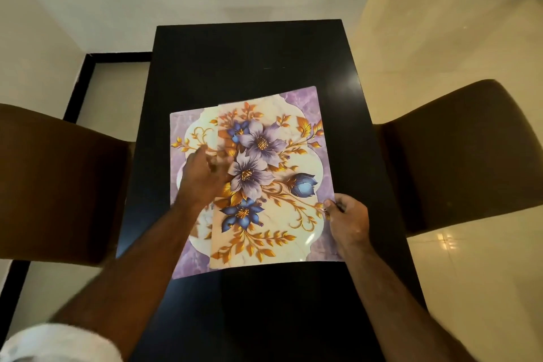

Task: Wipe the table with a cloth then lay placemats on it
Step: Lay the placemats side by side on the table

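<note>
Black table (pixel 249 53), placemats (pixel 273 153), two brown chairs (pixel 58 182)

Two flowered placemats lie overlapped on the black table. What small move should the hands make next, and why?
Probably slide the upper purple-and-cream flowered placemat off the lower flowered placemat, toward the far end of the glossy black table, which shows bare surface. The right hand pinches the upper mat's right edge, and the blurred left hand lies over the lower one.
</note>
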Demonstrator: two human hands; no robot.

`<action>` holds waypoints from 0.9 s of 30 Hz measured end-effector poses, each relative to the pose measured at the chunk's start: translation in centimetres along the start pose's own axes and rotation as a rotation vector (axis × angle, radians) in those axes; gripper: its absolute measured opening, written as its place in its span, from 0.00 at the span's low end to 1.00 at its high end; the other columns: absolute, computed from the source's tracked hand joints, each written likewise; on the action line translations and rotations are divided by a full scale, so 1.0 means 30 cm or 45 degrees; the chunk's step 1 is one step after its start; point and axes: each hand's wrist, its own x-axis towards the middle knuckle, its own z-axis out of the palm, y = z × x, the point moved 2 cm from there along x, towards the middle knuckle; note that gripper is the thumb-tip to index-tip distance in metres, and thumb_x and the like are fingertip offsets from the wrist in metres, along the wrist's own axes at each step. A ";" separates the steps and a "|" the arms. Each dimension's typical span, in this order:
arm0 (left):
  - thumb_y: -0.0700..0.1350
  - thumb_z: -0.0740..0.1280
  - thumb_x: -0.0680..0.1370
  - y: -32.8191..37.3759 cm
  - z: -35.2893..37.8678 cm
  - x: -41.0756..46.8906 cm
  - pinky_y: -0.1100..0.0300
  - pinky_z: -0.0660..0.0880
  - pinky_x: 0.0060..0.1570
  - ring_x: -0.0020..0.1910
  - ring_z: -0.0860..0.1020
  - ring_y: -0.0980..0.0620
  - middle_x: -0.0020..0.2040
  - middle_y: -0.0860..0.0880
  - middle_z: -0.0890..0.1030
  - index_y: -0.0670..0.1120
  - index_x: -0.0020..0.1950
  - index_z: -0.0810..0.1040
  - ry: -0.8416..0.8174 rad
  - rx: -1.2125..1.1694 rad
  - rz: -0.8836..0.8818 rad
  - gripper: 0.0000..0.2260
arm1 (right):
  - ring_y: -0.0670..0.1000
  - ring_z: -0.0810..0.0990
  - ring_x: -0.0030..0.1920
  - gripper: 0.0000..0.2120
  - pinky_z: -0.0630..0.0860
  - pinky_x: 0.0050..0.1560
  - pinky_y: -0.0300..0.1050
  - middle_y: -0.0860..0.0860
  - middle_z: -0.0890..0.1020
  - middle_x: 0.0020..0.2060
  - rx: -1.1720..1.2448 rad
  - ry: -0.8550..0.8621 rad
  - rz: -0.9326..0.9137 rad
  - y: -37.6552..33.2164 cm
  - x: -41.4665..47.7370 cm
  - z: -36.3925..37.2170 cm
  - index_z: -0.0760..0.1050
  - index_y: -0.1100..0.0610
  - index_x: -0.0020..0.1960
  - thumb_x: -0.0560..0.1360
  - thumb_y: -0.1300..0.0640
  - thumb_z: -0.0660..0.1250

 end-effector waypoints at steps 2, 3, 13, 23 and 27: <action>0.66 0.66 0.86 0.085 0.013 0.087 0.38 0.82 0.68 0.66 0.85 0.43 0.71 0.45 0.84 0.45 0.81 0.75 -0.026 -0.191 -0.144 0.31 | 0.44 0.86 0.49 0.04 0.81 0.41 0.35 0.43 0.86 0.48 0.060 -0.010 -0.010 0.007 -0.003 -0.033 0.84 0.53 0.54 0.86 0.55 0.71; 0.60 0.68 0.87 0.109 0.024 0.130 0.39 0.84 0.66 0.60 0.87 0.45 0.67 0.43 0.86 0.43 0.76 0.80 -0.020 -0.321 -0.192 0.26 | 0.43 0.85 0.50 0.03 0.79 0.41 0.33 0.42 0.86 0.48 0.085 -0.022 -0.016 0.013 -0.002 -0.051 0.84 0.52 0.55 0.86 0.55 0.71; 0.40 0.82 0.78 0.370 0.333 0.204 0.42 0.89 0.49 0.45 0.91 0.41 0.44 0.44 0.90 0.46 0.46 0.88 -0.070 -0.703 -0.188 0.04 | 0.48 0.88 0.51 0.12 0.87 0.47 0.45 0.48 0.89 0.49 0.152 0.211 0.029 0.081 0.163 -0.440 0.87 0.55 0.59 0.79 0.50 0.79; 0.47 0.84 0.77 0.392 0.456 0.327 0.41 0.89 0.48 0.41 0.91 0.44 0.43 0.46 0.90 0.47 0.46 0.89 0.047 -0.394 -0.186 0.07 | 0.45 0.89 0.45 0.10 0.87 0.43 0.46 0.46 0.89 0.41 -0.025 0.130 -0.044 0.089 0.333 -0.460 0.89 0.56 0.53 0.77 0.50 0.82; 0.48 0.82 0.78 0.402 0.441 0.338 0.43 0.89 0.50 0.40 0.89 0.46 0.42 0.46 0.89 0.46 0.46 0.88 0.064 -0.277 -0.185 0.07 | 0.47 0.88 0.43 0.10 0.88 0.45 0.50 0.47 0.88 0.40 -0.085 0.170 -0.081 0.071 0.361 -0.445 0.89 0.56 0.50 0.76 0.49 0.83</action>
